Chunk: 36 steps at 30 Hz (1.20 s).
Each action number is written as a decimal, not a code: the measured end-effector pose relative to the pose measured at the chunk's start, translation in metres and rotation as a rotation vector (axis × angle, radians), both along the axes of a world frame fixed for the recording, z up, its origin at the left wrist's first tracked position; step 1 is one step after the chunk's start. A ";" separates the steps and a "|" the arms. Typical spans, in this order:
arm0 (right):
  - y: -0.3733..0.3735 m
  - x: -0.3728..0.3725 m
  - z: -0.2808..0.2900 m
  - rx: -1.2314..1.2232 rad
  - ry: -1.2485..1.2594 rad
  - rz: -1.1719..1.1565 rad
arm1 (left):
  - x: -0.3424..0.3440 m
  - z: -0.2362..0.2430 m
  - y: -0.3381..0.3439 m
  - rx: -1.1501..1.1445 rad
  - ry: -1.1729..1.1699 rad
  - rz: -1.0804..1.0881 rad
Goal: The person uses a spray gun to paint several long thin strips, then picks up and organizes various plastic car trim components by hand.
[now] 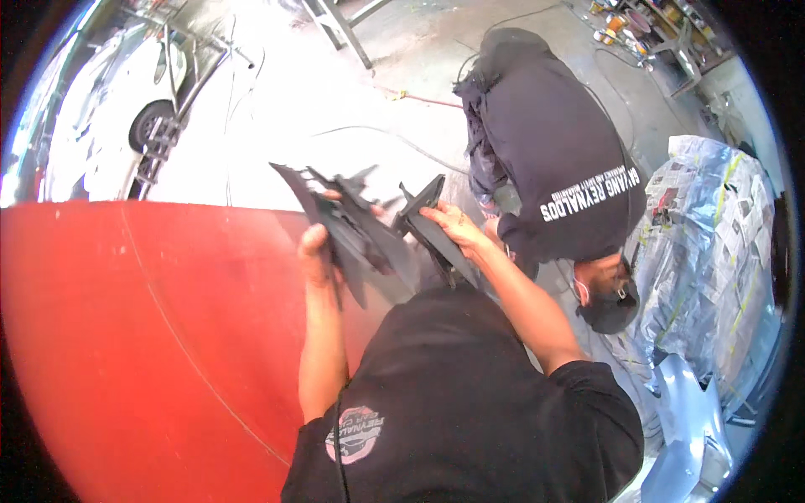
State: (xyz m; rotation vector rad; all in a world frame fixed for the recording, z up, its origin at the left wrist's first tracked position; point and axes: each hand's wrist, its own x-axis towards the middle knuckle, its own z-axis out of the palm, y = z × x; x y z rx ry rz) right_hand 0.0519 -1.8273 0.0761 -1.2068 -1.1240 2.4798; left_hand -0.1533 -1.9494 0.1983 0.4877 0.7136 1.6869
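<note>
My left hand [317,247] is wrapped round several thin black plastic panels [356,228], stacked loosely and fanned apart, with pointed ends at the far side. Fingers of that hand show between the panels. My right hand [453,228] grips a separate black plastic panel [423,216], narrow and angular, its tip pointing away from me. The two sets of parts are held side by side in front of my chest, a small gap between them. Motion smears their edges, so what exact parts they are I cannot tell.
A large red panel [142,335] fills the left side. Close on my right a person in dark clothes [558,159] bends over. Beyond stands a plastic-and-newspaper-covered object [704,268], with a silvery-blue body part [683,427] nearer. A cable [386,132] crosses the floor; a white car [109,101] stands far left.
</note>
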 end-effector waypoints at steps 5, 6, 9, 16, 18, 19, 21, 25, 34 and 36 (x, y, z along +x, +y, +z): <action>0.093 -0.079 -0.077 -0.035 0.391 -0.148 | -0.034 0.000 0.113 -0.075 0.100 -0.426; 0.114 -0.103 -0.106 -0.160 0.427 -0.220 | -0.045 -0.006 0.136 -0.092 0.225 -0.327; 0.156 -0.169 -0.079 -0.175 0.412 -0.222 | -0.109 -0.013 0.200 -0.201 0.204 -0.362; 0.301 -0.271 -0.062 0.204 0.265 -0.177 | -0.214 0.019 0.331 -0.131 -0.008 -0.235; 0.341 -0.299 -0.027 0.141 0.154 -0.182 | -0.258 0.009 0.359 -0.132 0.003 -0.170; 0.360 -0.310 -0.019 0.080 0.037 -0.176 | -0.283 -0.001 0.377 -0.115 0.014 -0.162; 0.391 -0.317 -0.042 0.064 0.040 -0.260 | -0.321 -0.019 0.412 -0.109 0.007 -0.155; 0.473 -0.355 -0.046 -0.041 0.167 -0.445 | -0.426 -0.046 0.491 -0.121 0.008 -0.077; 0.657 -0.522 -0.013 0.187 0.115 -0.463 | -0.597 -0.051 0.682 -0.132 0.110 -0.018; 0.705 -0.555 -0.003 0.143 0.167 -0.490 | -0.627 -0.042 0.727 -0.139 0.113 -0.050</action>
